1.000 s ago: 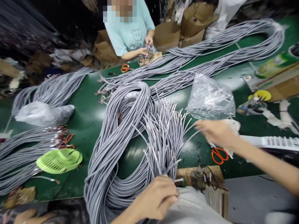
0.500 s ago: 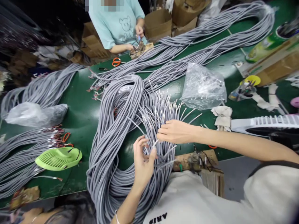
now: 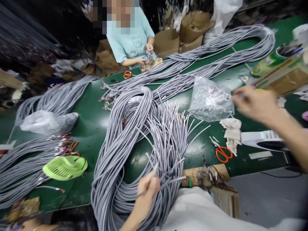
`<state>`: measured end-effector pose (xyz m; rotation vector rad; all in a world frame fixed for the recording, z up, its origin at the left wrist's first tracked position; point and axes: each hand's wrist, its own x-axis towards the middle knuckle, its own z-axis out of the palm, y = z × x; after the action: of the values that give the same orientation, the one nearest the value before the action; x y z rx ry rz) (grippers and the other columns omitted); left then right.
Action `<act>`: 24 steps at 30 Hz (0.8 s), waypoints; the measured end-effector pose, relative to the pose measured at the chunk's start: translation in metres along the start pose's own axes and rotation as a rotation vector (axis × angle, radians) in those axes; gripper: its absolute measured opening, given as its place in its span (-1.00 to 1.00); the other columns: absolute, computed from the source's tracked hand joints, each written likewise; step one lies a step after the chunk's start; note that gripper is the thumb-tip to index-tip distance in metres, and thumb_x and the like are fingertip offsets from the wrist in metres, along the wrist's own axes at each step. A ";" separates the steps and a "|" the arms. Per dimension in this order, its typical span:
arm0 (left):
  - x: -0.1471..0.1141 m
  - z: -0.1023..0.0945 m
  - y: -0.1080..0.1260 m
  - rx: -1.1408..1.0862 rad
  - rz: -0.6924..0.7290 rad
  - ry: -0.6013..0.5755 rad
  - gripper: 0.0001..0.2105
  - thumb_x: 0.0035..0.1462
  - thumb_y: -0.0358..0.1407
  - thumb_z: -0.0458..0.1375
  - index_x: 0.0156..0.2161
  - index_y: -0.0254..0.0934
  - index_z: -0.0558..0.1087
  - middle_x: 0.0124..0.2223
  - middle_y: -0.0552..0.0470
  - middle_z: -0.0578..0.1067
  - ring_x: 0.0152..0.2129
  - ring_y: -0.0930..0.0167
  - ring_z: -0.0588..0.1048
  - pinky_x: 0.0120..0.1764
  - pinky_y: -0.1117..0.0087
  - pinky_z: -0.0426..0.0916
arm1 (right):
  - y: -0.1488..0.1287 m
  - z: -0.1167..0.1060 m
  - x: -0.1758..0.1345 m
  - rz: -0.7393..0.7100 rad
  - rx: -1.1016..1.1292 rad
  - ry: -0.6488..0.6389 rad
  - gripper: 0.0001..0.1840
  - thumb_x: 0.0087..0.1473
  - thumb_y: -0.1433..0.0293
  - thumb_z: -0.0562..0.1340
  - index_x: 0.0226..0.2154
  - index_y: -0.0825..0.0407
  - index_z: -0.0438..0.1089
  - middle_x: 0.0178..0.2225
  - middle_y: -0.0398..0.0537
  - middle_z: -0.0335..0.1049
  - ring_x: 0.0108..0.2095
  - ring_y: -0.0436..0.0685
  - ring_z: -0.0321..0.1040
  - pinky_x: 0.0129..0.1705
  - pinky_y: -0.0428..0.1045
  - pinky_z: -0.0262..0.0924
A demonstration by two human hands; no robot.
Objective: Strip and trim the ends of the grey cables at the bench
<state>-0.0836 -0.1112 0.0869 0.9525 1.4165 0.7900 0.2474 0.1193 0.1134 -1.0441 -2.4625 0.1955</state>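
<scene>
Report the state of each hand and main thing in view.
Left hand: closed on a grey cable end.
Right hand: raised, blurred; grip unclear.
Nearest grey cable bundle: looped, loose ends fanned.
Clear plastic bag, right: crumpled.
Orange-handled metal scissors, right: unheld.
Brown cardboard box, centre back: open.

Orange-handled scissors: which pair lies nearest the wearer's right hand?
The scissors beside the crumpled off-white cloth; the other orange handles lie much farther left.

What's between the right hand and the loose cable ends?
In the head view, the clear plastic bag lies between the right hand and the loose cable ends. Whether the hand touches it is unclear.
</scene>
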 end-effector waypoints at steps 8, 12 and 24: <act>0.072 0.087 0.002 0.086 0.181 -0.429 -0.62 0.02 -0.17 0.16 -0.07 -0.30 0.30 -0.31 0.01 0.42 -0.37 0.41 0.38 -0.24 0.36 0.29 | -0.053 0.196 0.043 -0.082 -0.202 -0.439 -0.69 0.08 0.49 0.09 -0.10 0.07 0.34 -0.44 -0.06 0.45 -0.53 -0.04 0.30 -0.54 -0.15 -0.11; 0.069 0.085 -0.033 0.380 0.363 -0.195 -0.67 0.23 -0.29 -0.15 0.04 -0.31 0.25 0.01 -0.17 0.33 -0.01 0.31 0.26 0.05 0.16 0.14 | -0.044 0.184 0.061 -0.258 -0.227 -0.573 -0.79 0.11 0.54 0.03 -0.30 0.14 0.37 -0.35 -0.01 0.38 -0.48 -0.05 0.28 -0.50 -0.11 -0.07; 0.123 0.060 0.016 0.374 0.415 -0.179 -0.70 0.19 -0.19 -0.07 -0.28 -0.33 0.44 -0.44 0.04 0.44 -0.51 0.45 0.39 -0.38 0.46 0.27 | -0.101 0.030 0.043 -0.471 -0.267 -0.769 -0.92 -0.05 0.58 0.14 -0.45 0.13 0.32 -0.50 -0.09 0.29 -0.59 -0.05 0.18 -0.57 -0.06 -0.22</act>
<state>-0.0184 0.0021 0.0421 1.6021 1.2459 0.7268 0.1426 0.0805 0.1321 -0.4855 -3.4279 0.1297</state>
